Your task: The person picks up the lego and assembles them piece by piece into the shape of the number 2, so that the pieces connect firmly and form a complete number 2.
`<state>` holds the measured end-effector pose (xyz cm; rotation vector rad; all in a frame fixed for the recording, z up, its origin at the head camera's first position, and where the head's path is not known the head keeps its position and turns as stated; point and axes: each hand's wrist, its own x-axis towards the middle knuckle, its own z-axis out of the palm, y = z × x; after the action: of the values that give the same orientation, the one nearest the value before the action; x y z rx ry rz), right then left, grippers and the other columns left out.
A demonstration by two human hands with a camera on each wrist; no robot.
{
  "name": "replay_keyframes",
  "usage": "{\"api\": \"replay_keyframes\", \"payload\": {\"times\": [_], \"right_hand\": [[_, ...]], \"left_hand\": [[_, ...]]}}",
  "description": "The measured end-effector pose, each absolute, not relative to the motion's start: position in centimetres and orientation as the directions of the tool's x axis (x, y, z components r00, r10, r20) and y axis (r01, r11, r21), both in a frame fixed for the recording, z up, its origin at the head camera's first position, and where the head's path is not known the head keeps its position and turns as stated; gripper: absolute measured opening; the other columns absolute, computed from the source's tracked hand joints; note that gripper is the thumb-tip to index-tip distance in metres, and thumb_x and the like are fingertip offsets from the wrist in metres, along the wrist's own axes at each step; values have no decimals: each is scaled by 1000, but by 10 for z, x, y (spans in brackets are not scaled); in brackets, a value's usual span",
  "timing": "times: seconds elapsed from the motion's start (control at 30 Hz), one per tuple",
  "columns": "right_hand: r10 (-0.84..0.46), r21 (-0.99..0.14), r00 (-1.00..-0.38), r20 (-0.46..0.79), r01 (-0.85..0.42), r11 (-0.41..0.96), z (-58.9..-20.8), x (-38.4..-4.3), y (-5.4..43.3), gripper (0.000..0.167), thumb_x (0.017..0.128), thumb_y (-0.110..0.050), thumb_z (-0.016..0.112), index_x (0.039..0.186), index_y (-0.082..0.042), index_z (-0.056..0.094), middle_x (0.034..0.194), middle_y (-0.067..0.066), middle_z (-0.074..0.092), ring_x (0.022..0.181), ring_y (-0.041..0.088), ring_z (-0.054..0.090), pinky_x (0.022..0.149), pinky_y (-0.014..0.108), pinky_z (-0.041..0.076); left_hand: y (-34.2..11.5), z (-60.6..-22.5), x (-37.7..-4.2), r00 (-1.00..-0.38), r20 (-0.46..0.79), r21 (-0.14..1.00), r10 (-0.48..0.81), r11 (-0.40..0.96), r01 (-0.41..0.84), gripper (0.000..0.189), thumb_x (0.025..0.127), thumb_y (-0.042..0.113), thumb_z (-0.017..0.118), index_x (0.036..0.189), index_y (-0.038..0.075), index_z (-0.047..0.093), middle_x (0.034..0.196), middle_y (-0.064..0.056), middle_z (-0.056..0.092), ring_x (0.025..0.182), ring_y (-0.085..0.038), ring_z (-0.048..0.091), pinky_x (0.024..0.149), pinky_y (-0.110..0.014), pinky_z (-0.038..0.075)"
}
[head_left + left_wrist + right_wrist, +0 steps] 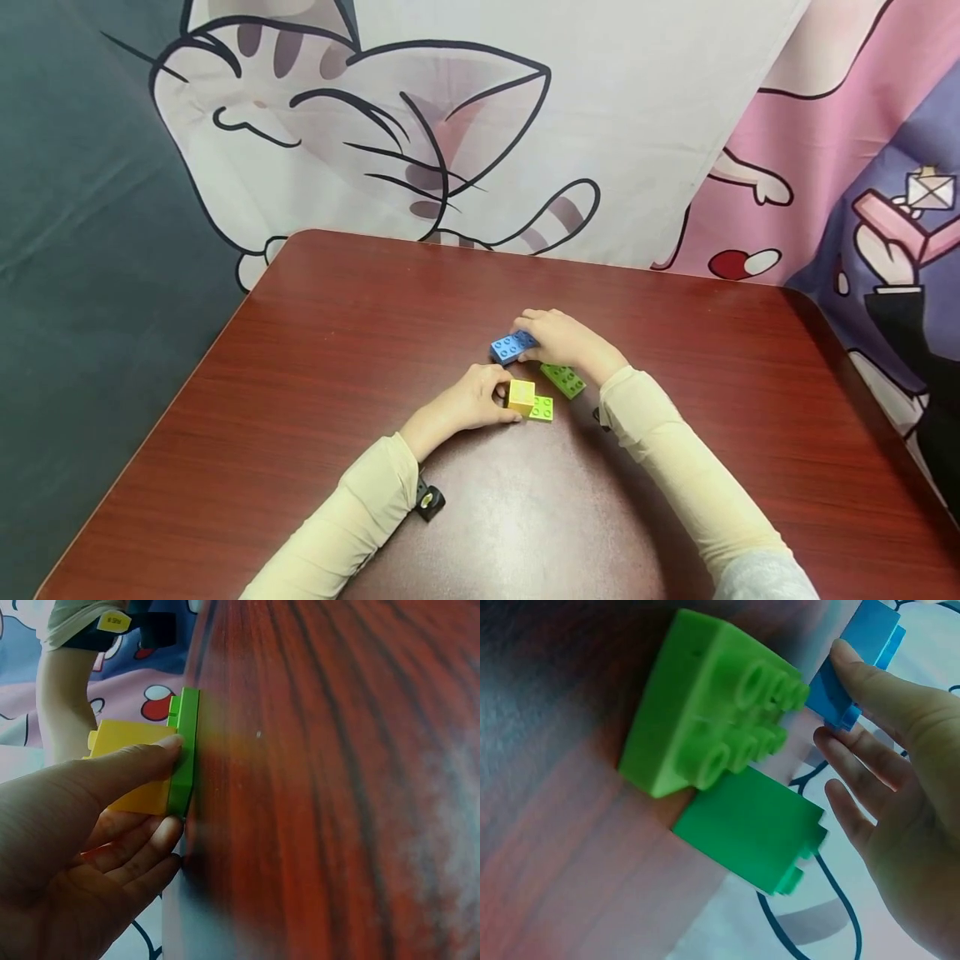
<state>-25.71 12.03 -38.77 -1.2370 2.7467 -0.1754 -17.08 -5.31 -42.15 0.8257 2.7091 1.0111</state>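
Note:
My left hand [476, 398] grips a yellow toy brick [521, 396] that sits on one end of a light green studded plate [542, 408]. In the left wrist view the thumb lies along the side of the yellow brick [139, 757], its tip reaching the green plate [187, 750]. A blue brick [512, 346] with rows of studs is pinched between the thumb and fingers of my right hand [562, 340]. Nearer than this hand lies a green studded brick [564, 380]. The right wrist view adds a darker green brick [754, 829] beside it, hidden in the head view.
Everything lies around the middle of a reddish-brown wooden table [375, 292]. Behind the far edge hangs a cloth [637, 125] printed with cartoon cats. A small black device [430, 502] is strapped at the left wrist, resting near the tabletop.

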Motion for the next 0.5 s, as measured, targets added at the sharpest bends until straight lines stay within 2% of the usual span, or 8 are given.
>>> {"api": "replay_keyframes", "payload": {"times": [0.27, 0.5], "right_hand": [[-730, -120, -683, -12, -724, 680, -377, -250, 127, 38, 80, -33, 73, 108, -10, 61, 101, 6, 60, 93, 22, 57, 88, 42, 42], [-723, -68, -691, -1, -721, 689, -369, -239, 136, 41, 80, -37, 71, 107, -7, 61, 98, 6, 60, 90, 22, 57, 88, 41, 43]], "left_hand": [[-53, -423, -170, -838, 76, 634, 540, 622, 458, 29, 67, 21, 83, 75, 6, 59, 74, -6, 57, 67, -13, 51, 59, -19, 41], [-53, -424, -171, -834, 89, 637, 544, 613, 467, 29, 68, 21, 83, 79, 6, 61, 73, -6, 56, 67, -14, 51, 59, -18, 40]]}}
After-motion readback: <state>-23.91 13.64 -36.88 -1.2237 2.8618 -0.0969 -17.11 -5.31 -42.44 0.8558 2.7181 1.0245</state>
